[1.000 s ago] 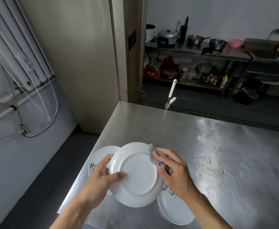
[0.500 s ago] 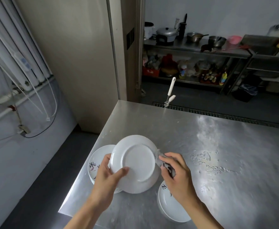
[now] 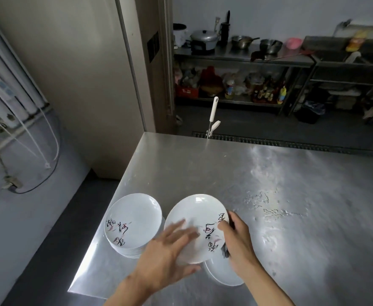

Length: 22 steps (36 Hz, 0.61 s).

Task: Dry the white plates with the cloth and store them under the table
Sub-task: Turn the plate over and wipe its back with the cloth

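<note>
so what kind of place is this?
Probably a commercial kitchen's back area: a stainless steel table, a steel shelf holding a lidded pot and a saucepan, and a stack of white plates.

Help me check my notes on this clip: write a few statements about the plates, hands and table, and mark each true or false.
1. The plate in the hands shows its painted face. True.
2. The right hand holds nothing. False: it pinches the plate's rim and has the cloth with it.
3. A stack of plates stands on the table, left of the held one. True.
4. The left hand is a fist. False: its fingers lie straight on the plate.
5. The table is dry. False: drops lie right of the plates.
</note>
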Tool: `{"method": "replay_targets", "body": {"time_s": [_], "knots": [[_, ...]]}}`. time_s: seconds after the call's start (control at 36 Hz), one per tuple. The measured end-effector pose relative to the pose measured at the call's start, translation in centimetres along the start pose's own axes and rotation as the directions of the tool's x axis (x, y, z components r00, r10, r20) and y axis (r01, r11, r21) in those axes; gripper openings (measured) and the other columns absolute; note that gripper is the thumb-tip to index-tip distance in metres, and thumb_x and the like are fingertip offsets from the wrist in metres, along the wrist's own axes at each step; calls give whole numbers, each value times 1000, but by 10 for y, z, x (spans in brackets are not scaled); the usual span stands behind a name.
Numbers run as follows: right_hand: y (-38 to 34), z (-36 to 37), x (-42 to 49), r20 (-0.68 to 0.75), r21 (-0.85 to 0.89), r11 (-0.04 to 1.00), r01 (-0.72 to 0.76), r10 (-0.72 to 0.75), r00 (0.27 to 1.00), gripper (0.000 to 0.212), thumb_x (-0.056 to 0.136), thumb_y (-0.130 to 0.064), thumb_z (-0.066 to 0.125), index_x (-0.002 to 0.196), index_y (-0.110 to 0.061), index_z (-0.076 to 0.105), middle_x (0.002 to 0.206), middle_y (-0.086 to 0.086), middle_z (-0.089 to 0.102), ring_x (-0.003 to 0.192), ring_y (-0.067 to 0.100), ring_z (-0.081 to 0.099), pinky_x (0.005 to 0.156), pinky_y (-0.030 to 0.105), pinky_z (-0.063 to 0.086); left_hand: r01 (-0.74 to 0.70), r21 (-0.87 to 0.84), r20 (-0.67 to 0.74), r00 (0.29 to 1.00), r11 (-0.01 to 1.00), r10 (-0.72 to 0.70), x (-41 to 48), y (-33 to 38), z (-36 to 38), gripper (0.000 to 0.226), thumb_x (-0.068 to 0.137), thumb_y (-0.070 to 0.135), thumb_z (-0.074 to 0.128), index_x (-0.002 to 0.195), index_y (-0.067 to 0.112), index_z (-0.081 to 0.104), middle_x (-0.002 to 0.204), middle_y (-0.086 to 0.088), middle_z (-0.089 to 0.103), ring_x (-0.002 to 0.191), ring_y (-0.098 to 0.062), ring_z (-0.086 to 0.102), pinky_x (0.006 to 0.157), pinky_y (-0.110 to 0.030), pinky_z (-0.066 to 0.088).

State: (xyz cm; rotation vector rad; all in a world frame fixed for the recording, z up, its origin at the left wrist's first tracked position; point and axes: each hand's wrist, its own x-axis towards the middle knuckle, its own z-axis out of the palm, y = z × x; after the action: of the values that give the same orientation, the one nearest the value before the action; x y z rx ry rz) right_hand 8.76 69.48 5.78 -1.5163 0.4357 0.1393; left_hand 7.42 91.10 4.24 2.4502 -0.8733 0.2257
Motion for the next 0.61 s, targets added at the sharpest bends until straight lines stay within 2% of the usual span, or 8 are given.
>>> {"method": "replay_targets", "body": {"time_s": [0.06,0.11,0.19,0.31,0.39,0.44,0.53,0.61], "knots": [[4,-13,1,0,-5,1000,18,-18,1000,23,75,-24,56,95,-22,67,76,17,62,52,20,49,45,26,33,181,-139,32,983,974,-178,-4,-3,4,69,86,75,68,142,36,58,167,12,35,161,-16,19,128,-40,21],[8,-27,2,28,-21,999,29,-29,999,29,76,-23,56,103,-24,69,83,17,66,60,17,54,45,22,34,386,-331,41,918,861,-395,-4,-5,8,56,93,75,54,145,54,49,170,24,14,161,-4,2,127,-34,11],[8,-48,2,100,-16,1000,-18,20,995,31,78,-24,57,107,-25,70,90,15,70,68,17,61,49,20,37,494,-585,122,838,643,-532,6,-6,10,39,105,49,56,141,60,49,152,44,37,152,6,27,122,-31,33],[2,-64,3,173,-37,998,-59,65,983,36,76,-23,57,109,-23,72,87,6,70,70,14,62,51,21,44,549,-721,315,803,423,-505,15,-8,15,53,109,10,54,149,42,44,137,20,66,125,-5,64,85,-34,63],[-4,-72,4,189,-74,996,-51,64,980,38,77,-22,57,112,-25,74,93,4,75,76,13,68,56,20,49,587,-679,379,795,441,-474,21,-3,21,64,105,-6,49,150,39,44,140,13,65,118,-9,68,68,-44,66],[-3,-78,5,181,-86,995,-48,63,981,32,83,-25,63,113,-27,74,97,4,75,81,13,69,61,22,50,603,-683,405,782,413,-473,25,0,26,64,102,-10,44,147,36,50,134,10,69,115,-16,71,68,-53,66],[7,-93,5,131,-125,989,-75,91,987,22,92,-41,72,112,-32,73,101,6,75,77,12,69,64,29,47,660,-689,446,713,301,-541,24,6,37,60,102,-11,43,137,35,56,123,7,73,108,-18,72,73,-62,64],[30,-107,2,53,-134,983,-129,137,989,21,89,-45,76,105,-32,74,99,0,76,64,3,68,54,20,49,672,-726,477,644,146,-598,21,17,55,50,102,-13,43,138,21,51,135,-8,59,121,-28,63,73,-59,65]]}}
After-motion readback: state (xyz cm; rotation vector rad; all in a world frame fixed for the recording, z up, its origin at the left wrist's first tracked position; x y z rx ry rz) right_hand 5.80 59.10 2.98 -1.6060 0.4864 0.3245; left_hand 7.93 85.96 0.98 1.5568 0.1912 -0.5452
